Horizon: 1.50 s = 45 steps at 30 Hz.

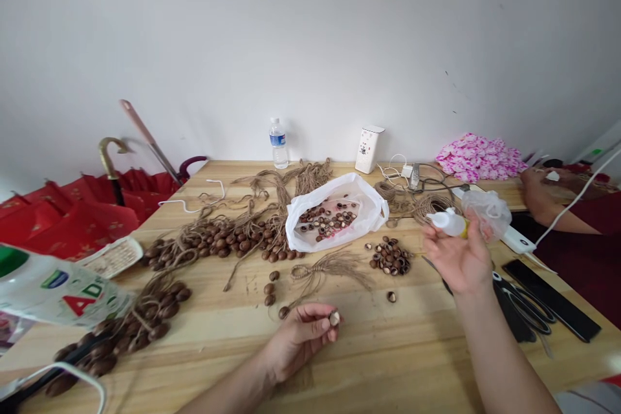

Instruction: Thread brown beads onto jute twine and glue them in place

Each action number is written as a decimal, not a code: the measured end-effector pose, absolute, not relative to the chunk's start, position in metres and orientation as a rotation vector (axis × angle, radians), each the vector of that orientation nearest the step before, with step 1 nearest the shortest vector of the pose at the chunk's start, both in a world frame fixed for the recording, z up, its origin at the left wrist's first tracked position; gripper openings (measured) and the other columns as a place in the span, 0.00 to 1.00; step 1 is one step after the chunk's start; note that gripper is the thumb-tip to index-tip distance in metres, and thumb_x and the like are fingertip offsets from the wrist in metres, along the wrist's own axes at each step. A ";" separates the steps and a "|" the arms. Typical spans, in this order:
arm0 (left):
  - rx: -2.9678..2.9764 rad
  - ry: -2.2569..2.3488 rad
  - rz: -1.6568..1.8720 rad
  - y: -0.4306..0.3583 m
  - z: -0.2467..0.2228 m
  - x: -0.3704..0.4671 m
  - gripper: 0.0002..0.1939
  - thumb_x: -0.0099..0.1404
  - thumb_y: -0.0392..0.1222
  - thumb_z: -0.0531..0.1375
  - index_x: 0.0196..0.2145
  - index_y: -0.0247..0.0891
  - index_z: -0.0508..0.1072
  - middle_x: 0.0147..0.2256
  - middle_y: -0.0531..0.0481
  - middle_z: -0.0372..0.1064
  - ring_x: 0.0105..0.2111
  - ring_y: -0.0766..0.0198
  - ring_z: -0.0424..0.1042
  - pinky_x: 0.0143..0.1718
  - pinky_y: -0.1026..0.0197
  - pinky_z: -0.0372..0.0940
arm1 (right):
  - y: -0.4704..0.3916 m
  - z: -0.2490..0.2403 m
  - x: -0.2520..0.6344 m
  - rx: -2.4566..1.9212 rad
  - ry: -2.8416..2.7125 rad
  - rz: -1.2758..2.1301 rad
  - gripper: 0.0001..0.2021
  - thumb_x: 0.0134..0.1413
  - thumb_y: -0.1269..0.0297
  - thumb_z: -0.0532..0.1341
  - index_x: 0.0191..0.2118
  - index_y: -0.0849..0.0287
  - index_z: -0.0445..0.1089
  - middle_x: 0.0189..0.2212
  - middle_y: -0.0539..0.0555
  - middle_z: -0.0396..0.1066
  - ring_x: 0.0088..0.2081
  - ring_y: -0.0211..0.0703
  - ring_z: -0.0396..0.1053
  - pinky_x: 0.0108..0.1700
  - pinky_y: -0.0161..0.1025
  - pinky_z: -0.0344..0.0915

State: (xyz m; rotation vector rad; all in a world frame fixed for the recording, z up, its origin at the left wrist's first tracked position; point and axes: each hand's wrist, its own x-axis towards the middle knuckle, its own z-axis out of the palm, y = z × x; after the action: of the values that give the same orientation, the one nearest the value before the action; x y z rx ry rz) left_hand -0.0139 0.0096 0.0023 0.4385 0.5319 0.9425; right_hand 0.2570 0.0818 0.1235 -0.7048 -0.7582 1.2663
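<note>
My left hand [303, 343] pinches a half nutshell [334, 317] between thumb and fingers, its pale hollow side showing, low over the table front. My right hand [458, 259], palm turned up, grips a small white squeeze bottle [449, 222] with a nozzle and a bit of yellow label. Between the hands lies a single open shell [391, 297], and behind it a pile of half shells [391, 256]. A white plastic bag [334, 207] with more shells inside lies open at the middle. Left of it are brown nuts tied on twine [242, 233].
Scissors [528, 310] and a black phone [553, 301] lie at right, near a power strip [517, 239]. A clear plastic bag [488, 210] is beside my right hand. Another person's hand [541, 194] is at far right. A water bottle [278, 144] and a large white bottle [63, 288] stand on the table.
</note>
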 end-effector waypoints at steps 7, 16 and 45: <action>0.480 0.602 0.783 -0.002 -0.003 -0.007 0.11 0.41 0.32 0.71 0.26 0.32 0.78 0.25 0.43 0.77 0.22 0.65 0.72 0.27 0.62 0.64 | 0.031 0.054 0.306 -0.788 -0.434 1.319 0.17 0.40 0.64 0.66 0.39 0.62 0.68 0.30 0.54 0.64 0.27 0.36 0.63 0.21 0.29 0.69; 0.483 0.609 0.784 -0.002 0.002 -0.006 0.11 0.40 0.33 0.72 0.25 0.31 0.78 0.25 0.43 0.77 0.21 0.65 0.72 0.26 0.63 0.64 | 0.019 0.024 0.310 -1.010 -0.565 1.076 0.18 0.37 0.61 0.69 0.38 0.56 0.71 0.40 0.56 0.71 0.38 0.47 0.71 0.40 0.49 0.71; 0.473 0.637 0.835 0.006 -0.004 -0.011 0.10 0.45 0.33 0.70 0.28 0.32 0.78 0.28 0.45 0.76 0.25 0.67 0.71 0.31 0.64 0.61 | 0.002 0.030 0.250 -1.080 -1.806 -0.309 0.09 0.49 0.77 0.57 0.38 0.60 0.67 0.30 0.55 0.69 0.34 0.45 0.69 0.36 0.41 0.68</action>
State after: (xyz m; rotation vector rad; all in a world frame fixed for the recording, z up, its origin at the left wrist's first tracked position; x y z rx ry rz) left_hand -0.0109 0.0063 -0.0041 0.4733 0.6373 0.8350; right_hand 0.2501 0.0015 0.0302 -1.0802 -1.8058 -0.3087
